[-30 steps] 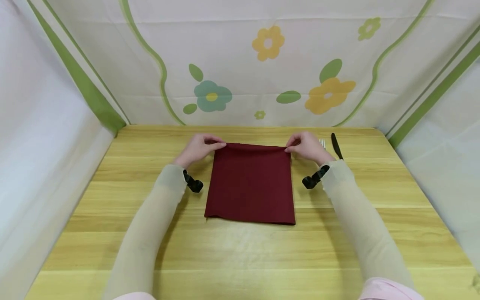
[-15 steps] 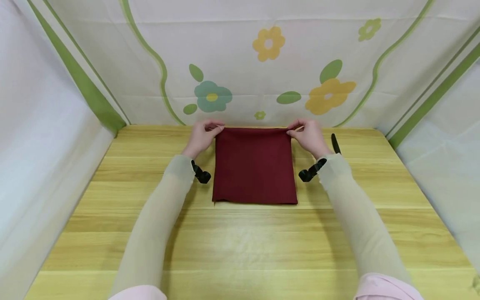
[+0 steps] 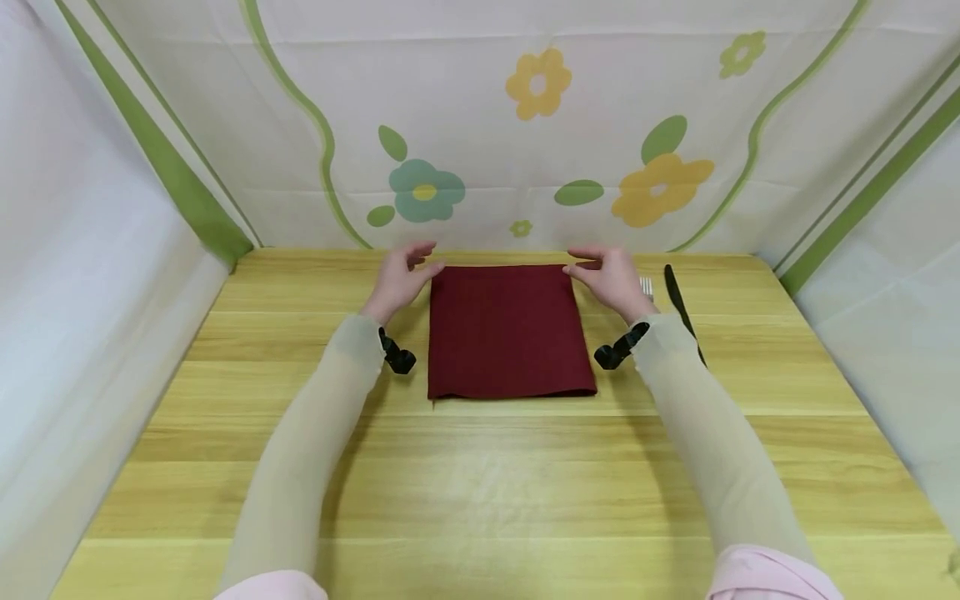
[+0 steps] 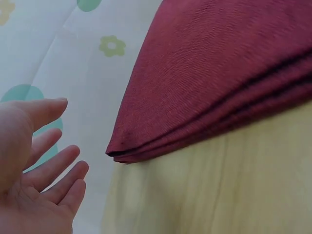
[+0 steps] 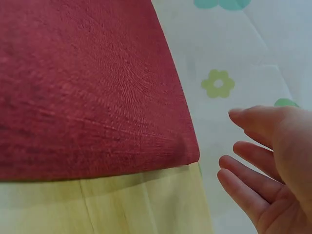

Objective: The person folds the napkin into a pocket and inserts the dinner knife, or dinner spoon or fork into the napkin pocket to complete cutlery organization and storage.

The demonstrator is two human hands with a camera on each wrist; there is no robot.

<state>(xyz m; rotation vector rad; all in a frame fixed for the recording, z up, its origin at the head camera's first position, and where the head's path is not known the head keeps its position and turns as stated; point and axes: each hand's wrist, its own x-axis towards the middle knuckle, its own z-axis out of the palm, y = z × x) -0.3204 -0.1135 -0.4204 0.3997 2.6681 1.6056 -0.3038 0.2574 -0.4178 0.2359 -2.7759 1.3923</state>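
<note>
A dark red cloth napkin [image 3: 510,333], folded into a square, lies flat on the wooden table. At its far left corner is my left hand [image 3: 399,279], thumb and fingers spread apart. My right hand [image 3: 609,279] hovers by the far right corner, its fingers likewise parted. The left wrist view has the stacked layers of the napkin [image 4: 204,83] along one edge, with a gap between the corner and the left hand [image 4: 44,170]. Seen from the right wrist, the napkin's corner [image 5: 187,156] stands apart from the relaxed fingers of the right hand [image 5: 268,165].
Right of the right hand lie a black knife [image 3: 677,300] and a fork [image 3: 647,288], partly hidden by the forearm. A white curtain with printed flowers [image 3: 480,125] rises behind the table's far edge. The wooden tabletop [image 3: 480,483] extends toward me.
Both hands carried the napkin away from me toward the far edge, pinching its far corners. Since then the fingers have parted and let go, and the napkin has settled flat.
</note>
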